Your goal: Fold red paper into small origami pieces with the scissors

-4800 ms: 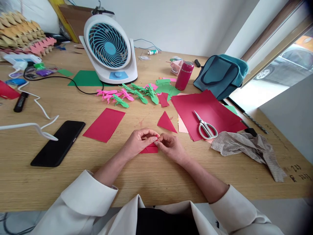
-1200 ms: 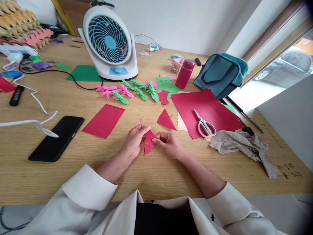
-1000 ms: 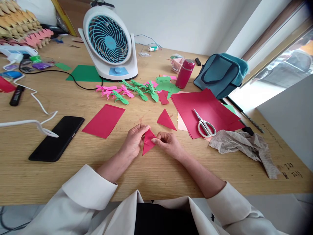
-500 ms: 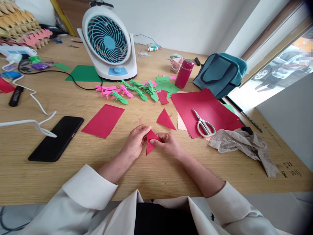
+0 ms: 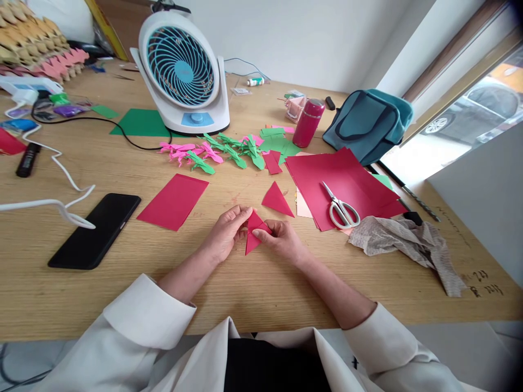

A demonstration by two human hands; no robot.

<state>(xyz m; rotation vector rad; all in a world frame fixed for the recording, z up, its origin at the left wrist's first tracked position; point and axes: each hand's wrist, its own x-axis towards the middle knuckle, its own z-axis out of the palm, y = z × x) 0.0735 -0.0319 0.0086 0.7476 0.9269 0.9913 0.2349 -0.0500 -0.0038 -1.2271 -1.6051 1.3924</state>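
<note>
Between my two hands is a small folded piece of red paper (image 5: 252,243), its faces triangular with creases across them. My left hand (image 5: 227,231) pinches its upper left edge, thumb on top near the peak. From the right, my right hand (image 5: 283,238) grips the other side, thumb pressed on the front face. The fingers behind the paper are partly hidden. Just beyond my hands a loose red paper triangle (image 5: 278,200) lies on the table. A red rectangular sheet (image 5: 175,202) lies to the left of my left hand.
White-handled scissors (image 5: 341,207) rest on stacked red sheets (image 5: 355,169) at right, beside a crumpled cloth (image 5: 402,242). Folded green and pink paper figures (image 5: 235,149) lie before a fan (image 5: 182,71). A phone (image 5: 96,231), a red flask (image 5: 308,124) and a teal bag (image 5: 363,125) are around.
The folded red paper has shifted slightly right and up with my hands, and its lower face is turned a little. Both hands keep their pinch on it.
</note>
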